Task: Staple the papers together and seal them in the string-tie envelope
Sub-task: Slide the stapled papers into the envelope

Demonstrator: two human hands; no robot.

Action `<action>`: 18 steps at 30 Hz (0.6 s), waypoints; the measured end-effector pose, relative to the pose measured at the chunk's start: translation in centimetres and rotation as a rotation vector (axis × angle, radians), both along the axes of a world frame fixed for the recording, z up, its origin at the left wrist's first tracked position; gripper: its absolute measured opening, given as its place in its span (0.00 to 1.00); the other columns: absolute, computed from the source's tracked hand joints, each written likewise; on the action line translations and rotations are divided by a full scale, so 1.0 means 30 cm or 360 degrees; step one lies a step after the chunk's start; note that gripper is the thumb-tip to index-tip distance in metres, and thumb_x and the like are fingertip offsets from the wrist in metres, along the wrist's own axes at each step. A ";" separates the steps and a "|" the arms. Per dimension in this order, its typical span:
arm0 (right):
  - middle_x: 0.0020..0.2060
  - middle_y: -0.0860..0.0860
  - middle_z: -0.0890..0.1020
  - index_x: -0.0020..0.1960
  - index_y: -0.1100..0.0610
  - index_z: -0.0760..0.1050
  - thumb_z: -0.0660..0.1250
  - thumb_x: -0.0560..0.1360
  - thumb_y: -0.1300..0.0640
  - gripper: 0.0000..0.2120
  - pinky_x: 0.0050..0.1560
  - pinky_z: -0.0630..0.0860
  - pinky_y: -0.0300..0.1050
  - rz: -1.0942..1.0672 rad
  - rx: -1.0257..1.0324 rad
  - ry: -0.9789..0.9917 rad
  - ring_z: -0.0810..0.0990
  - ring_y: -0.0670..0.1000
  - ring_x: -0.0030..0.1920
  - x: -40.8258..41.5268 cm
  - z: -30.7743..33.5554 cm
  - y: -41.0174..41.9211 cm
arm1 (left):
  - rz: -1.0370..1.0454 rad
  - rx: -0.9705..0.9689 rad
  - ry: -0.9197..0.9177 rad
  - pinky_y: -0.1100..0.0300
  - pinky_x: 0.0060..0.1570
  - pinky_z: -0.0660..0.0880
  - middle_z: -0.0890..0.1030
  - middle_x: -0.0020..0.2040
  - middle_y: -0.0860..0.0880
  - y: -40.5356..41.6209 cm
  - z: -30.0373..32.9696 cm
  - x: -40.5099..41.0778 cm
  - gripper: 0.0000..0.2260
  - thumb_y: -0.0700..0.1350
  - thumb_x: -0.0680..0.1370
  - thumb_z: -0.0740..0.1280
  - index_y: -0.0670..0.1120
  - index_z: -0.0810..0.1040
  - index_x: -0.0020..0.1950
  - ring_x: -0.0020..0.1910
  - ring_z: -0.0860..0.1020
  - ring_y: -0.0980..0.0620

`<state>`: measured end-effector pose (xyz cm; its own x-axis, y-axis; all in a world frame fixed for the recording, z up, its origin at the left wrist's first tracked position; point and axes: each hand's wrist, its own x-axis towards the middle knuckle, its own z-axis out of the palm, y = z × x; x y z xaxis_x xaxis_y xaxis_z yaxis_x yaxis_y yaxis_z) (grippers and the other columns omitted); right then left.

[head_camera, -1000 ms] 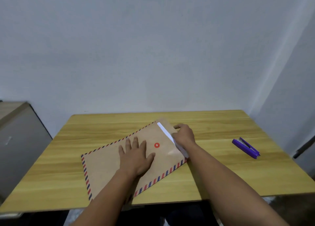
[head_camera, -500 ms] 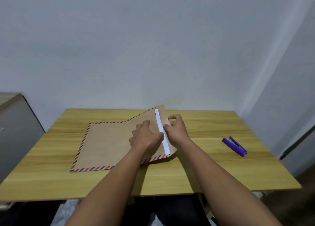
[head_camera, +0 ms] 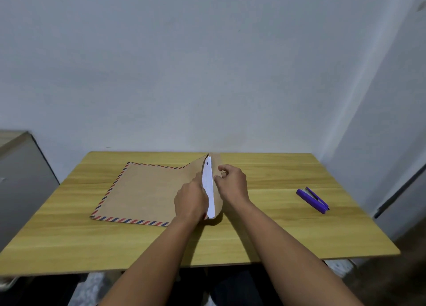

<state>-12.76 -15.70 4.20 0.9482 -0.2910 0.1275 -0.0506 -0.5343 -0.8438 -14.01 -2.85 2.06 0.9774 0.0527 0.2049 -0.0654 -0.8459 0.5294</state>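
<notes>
Brown envelope (head_camera: 147, 190) mouth raised, left hand (head_camera: 190, 200) fingers gripping its edge, right hand (head_camera: 231, 183) fingers pinching flap, papers (head_camera: 208, 185) between

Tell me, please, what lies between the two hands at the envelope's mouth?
In the head view, the white papers stand edge-up between the left hand and right hand, inside the envelope.

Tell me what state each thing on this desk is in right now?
envelope: flat on the table, right end open and lifted.
papers: partly inside, white edge showing.
stapler: lying apart, untouched.
left hand: grips the envelope's upper side.
right hand: pinches the flap.
table: bearing everything.
</notes>
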 end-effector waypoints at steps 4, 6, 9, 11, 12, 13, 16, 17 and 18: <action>0.60 0.55 0.85 0.65 0.55 0.82 0.69 0.78 0.62 0.16 0.56 0.79 0.43 -0.0019 -0.0201 0.0005 0.83 0.55 0.61 -0.012 -0.013 0.010 | -0.0081 0.0006 0.0008 0.55 0.32 0.65 0.81 0.42 0.46 0.028 0.004 -0.015 0.33 0.38 0.75 0.58 0.60 0.62 0.78 0.39 0.76 0.40; 0.51 0.54 0.80 0.49 0.50 0.81 0.67 0.77 0.62 0.09 0.43 0.78 0.45 0.0003 -0.0560 0.0079 0.80 0.59 0.50 -0.018 -0.018 0.018 | -0.0078 -0.0001 0.0032 0.55 0.32 0.66 0.81 0.41 0.47 0.038 0.001 -0.016 0.34 0.37 0.74 0.58 0.61 0.62 0.78 0.39 0.77 0.42; 0.54 0.54 0.73 0.51 0.55 0.79 0.65 0.77 0.62 0.06 0.43 0.74 0.49 0.0020 -0.1064 0.0255 0.77 0.58 0.52 -0.023 -0.013 0.038 | -0.0057 -0.0013 0.0055 0.55 0.32 0.69 0.81 0.40 0.49 0.046 -0.017 -0.014 0.31 0.41 0.76 0.61 0.61 0.63 0.77 0.38 0.77 0.44; 0.55 0.54 0.78 0.56 0.57 0.78 0.65 0.77 0.59 0.09 0.44 0.72 0.47 0.0086 -0.1019 0.0389 0.80 0.59 0.55 -0.012 -0.012 0.051 | -0.0042 -0.0023 0.0051 0.55 0.33 0.71 0.82 0.41 0.50 0.046 -0.026 -0.014 0.29 0.44 0.77 0.62 0.61 0.62 0.76 0.38 0.77 0.45; 0.55 0.54 0.80 0.59 0.56 0.76 0.66 0.77 0.57 0.12 0.44 0.71 0.47 0.0108 -0.0933 0.0460 0.80 0.59 0.56 -0.006 -0.013 0.054 | -0.0041 -0.0014 0.0034 0.55 0.33 0.71 0.82 0.41 0.50 0.047 -0.026 -0.015 0.29 0.45 0.77 0.62 0.61 0.62 0.77 0.38 0.77 0.45; 0.56 0.54 0.81 0.63 0.55 0.74 0.67 0.76 0.54 0.16 0.44 0.71 0.46 0.0121 -0.0835 0.0528 0.81 0.59 0.57 0.001 -0.015 0.057 | -0.0044 -0.0002 0.0015 0.55 0.33 0.70 0.82 0.42 0.49 0.047 -0.022 -0.016 0.29 0.45 0.77 0.62 0.60 0.61 0.78 0.38 0.76 0.45; 0.53 0.52 0.84 0.60 0.51 0.75 0.71 0.72 0.47 0.19 0.44 0.76 0.48 0.0081 -0.0456 0.0648 0.83 0.58 0.55 0.014 -0.006 0.054 | -0.0049 0.0037 -0.0015 0.55 0.35 0.65 0.82 0.43 0.45 0.051 -0.007 -0.026 0.30 0.41 0.79 0.59 0.59 0.61 0.80 0.38 0.72 0.43; 0.50 0.53 0.85 0.54 0.52 0.76 0.73 0.71 0.46 0.16 0.45 0.79 0.50 0.0068 -0.0333 0.0674 0.84 0.58 0.52 0.020 -0.003 0.050 | -0.0036 0.0057 -0.0023 0.55 0.35 0.64 0.81 0.42 0.45 0.054 -0.004 -0.031 0.30 0.40 0.79 0.58 0.59 0.61 0.80 0.38 0.72 0.43; 0.46 0.53 0.85 0.48 0.54 0.76 0.75 0.69 0.47 0.15 0.44 0.81 0.51 0.0054 -0.0188 0.0701 0.85 0.58 0.47 0.029 -0.003 0.045 | -0.0018 0.0077 -0.0028 0.55 0.35 0.64 0.80 0.40 0.46 0.060 -0.003 -0.034 0.31 0.39 0.78 0.58 0.59 0.61 0.80 0.38 0.71 0.43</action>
